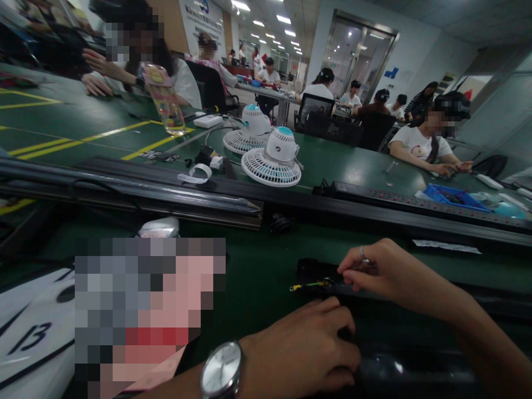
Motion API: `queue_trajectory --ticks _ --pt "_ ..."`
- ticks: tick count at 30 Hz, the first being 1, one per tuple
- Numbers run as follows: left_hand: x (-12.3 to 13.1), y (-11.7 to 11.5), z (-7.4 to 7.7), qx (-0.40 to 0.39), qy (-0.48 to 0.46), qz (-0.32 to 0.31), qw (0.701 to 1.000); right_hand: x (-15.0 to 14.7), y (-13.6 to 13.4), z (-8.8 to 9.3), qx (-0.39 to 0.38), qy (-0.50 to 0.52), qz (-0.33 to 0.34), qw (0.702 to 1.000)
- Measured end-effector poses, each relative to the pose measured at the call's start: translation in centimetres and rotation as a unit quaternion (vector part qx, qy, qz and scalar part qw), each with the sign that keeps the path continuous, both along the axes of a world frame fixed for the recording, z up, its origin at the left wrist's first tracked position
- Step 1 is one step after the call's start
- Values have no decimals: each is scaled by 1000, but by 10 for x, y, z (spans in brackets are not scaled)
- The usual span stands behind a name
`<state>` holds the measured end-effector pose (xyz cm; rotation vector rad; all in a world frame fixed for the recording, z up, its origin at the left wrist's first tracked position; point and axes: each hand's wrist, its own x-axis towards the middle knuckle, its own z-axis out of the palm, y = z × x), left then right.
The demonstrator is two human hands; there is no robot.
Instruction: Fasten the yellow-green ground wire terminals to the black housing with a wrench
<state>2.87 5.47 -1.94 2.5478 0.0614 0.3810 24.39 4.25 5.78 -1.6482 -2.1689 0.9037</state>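
Wire work in hand: right hand (376,271) grip pinches green-yellow wire (310,286) at black strip (311,270); left hand (303,346) curled, grip unclear; fine alignment needed.

Two hands are in view, the left hand (303,343) and the right hand (374,271). At the grip there is one yellow-green wire (311,285) with one ring terminal (296,287), one black housing (313,270), one wristwatch (221,368) on the left wrist and one finger ring (362,254) on the right hand. Beyond the grip stand two white desk fans, the nearer fan (271,160) and the farther fan (250,128), with one power strip (415,197), one blue tray (436,191) to the right and one clear printed bottle (164,100) far to the left. One white sheet (25,310) marked 13 lies left of the grip.
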Motion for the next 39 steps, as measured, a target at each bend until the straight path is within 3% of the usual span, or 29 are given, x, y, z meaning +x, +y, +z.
queue_trajectory --ticks 15,21,39 --pt "0 -2 4 15 26 4 1000 1 0 4 21 -15 22 999" --pt "-1 -2 5 12 28 6 1000 -1 2 2 0 -1 -4 1000" --pt "0 -1 8 0 42 -1 999 1 8 -10 32 8 -63 997"
